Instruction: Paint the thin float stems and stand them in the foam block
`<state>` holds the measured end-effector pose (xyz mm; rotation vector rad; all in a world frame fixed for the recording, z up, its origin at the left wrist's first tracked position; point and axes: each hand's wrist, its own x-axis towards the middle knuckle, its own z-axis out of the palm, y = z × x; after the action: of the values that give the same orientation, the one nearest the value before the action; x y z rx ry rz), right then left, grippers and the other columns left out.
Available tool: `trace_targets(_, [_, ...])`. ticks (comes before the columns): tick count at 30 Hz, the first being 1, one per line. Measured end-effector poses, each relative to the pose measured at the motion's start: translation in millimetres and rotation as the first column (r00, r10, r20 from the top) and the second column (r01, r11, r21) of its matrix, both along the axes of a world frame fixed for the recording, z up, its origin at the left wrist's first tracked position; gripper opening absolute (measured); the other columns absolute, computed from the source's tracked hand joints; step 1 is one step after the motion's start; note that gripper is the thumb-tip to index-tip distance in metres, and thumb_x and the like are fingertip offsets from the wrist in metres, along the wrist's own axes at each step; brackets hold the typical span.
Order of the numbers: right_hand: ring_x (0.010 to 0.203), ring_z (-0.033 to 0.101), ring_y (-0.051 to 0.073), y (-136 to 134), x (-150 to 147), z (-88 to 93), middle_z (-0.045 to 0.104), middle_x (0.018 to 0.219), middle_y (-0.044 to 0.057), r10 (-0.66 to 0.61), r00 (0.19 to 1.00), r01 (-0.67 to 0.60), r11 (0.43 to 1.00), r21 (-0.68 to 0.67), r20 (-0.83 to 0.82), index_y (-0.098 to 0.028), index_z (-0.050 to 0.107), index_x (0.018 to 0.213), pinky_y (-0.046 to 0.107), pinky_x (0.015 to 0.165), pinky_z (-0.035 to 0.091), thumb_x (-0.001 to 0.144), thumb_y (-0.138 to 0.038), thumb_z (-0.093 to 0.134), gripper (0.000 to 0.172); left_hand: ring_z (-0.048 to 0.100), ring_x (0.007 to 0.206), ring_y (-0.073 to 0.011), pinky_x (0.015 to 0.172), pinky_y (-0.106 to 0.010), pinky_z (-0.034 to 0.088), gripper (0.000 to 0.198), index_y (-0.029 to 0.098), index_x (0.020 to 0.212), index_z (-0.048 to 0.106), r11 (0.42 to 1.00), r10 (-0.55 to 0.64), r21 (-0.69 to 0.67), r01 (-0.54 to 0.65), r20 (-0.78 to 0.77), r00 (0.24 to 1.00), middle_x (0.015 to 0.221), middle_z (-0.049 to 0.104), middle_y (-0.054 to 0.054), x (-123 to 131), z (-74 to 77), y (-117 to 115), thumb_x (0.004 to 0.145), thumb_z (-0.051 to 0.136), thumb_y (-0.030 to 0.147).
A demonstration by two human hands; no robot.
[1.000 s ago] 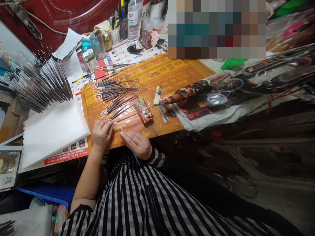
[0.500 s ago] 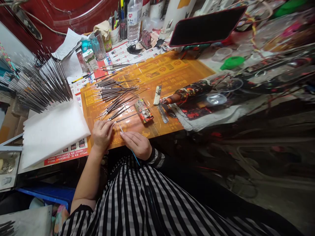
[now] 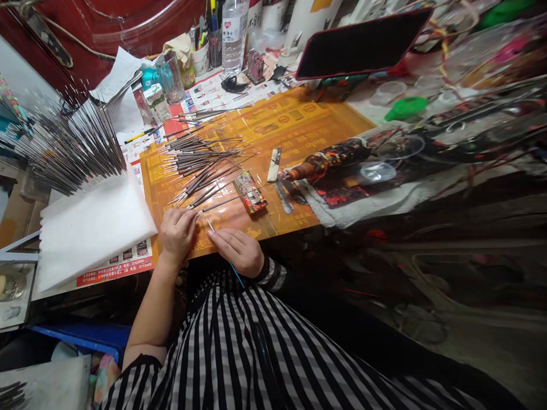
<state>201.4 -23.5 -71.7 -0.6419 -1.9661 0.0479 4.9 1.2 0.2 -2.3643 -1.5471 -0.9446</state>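
Note:
My left hand (image 3: 177, 232) is closed at the front of the amber mat, its fingers pinching the near end of a thin dark rod (image 3: 220, 202). That rod points right, its fine wire end reaching across a paint-spattered block (image 3: 250, 192). In my right hand (image 3: 240, 250), close by, a slim blue stick (image 3: 235, 272) is pinched between thumb and fingers. The stick's pale upper end points up toward the left fingertips; whether it touches the rod I cannot tell. Just beyond the hands lie several similar dark rods (image 3: 200, 156) with pale tips and wire ends.
A white foam block (image 3: 92, 233) stands at left, many dark rods (image 3: 85, 145) upright behind it. Two flat metal strips (image 3: 274, 165) and a paint-smeared handled tool (image 3: 327, 159) lie right. A phone (image 3: 363, 45), a water bottle (image 3: 233, 37) and a glass (image 3: 170, 77) stand behind.
The blue stick's upper end has shifted slightly up and left, toward the rod's pinched end. Both hands keep nearly the same place and grip.

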Motion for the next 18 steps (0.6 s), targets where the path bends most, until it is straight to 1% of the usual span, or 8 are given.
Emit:
trace_targets(5, [0.113, 0.070, 0.026, 0.0, 0.0, 2.8, 0.073, 0.120, 0.016, -0.008, 0.999, 0.008, 1.000, 0.011, 0.036, -0.014, 0.047, 0.150, 0.041, 0.095, 0.061, 0.098, -0.008, 0.051, 0.053, 0.063, 0.087, -0.0175, 0.082, -0.033, 0.050, 0.020, 0.021, 0.100, 0.071, 1.000, -0.004, -0.006, 0.004, 0.009, 1.000, 0.091, 0.071, -0.006, 0.1, 0.7, -0.8, 0.100, 0.054, 0.031])
trace_targets(10, [0.113, 0.069, 0.027, 0.1, 0.3, 6.3, 0.073, 0.120, 0.018, -0.011, 0.999, 0.009, 0.999, 0.036, 0.041, -0.009, 0.043, 0.151, 0.041, 0.094, 0.061, 0.097, -0.006, 0.052, 0.055, 0.062, 0.087, -0.0174, 0.082, -0.033, 0.051, 0.019, 0.020, 0.100, 0.072, 1.000, -0.015, 0.003, 0.015, 0.014, 1.000, 0.091, 0.071, -0.006, 0.5, 0.4, -0.9, 0.100, 0.055, 0.030])
trace_targets(15, [0.114, 0.069, 0.025, -0.1, 0.0, 6.3, 0.072, 0.122, 0.016, -0.027, 0.998, 0.025, 0.999, 0.035, 0.059, -0.012, 0.047, 0.149, 0.040, 0.095, 0.061, 0.098, -0.008, 0.049, 0.051, 0.063, 0.087, -0.0175, 0.082, -0.034, 0.051, 0.022, 0.021, 0.099, 0.072, 1.000, 0.001, -0.026, -0.001, 0.014, 1.000, 0.091, 0.071, -0.006, 0.6, 0.4, -1.0, 0.101, 0.053, 0.032])
trace_targets(18, [0.114, 0.068, 0.026, -0.2, -0.3, 6.2, 0.072, 0.121, 0.016, -0.032, 0.998, 0.029, 0.999, 0.043, 0.059, -0.010, 0.047, 0.149, 0.040, 0.095, 0.060, 0.098, -0.007, 0.049, 0.051, 0.063, 0.087, -0.0173, 0.083, -0.033, 0.050, 0.021, 0.021, 0.099, 0.071, 1.000, -0.007, -0.019, 0.007, 0.020, 1.000, 0.091, 0.071, -0.006, 0.7, 0.4, -1.1, 0.101, 0.053, 0.031])
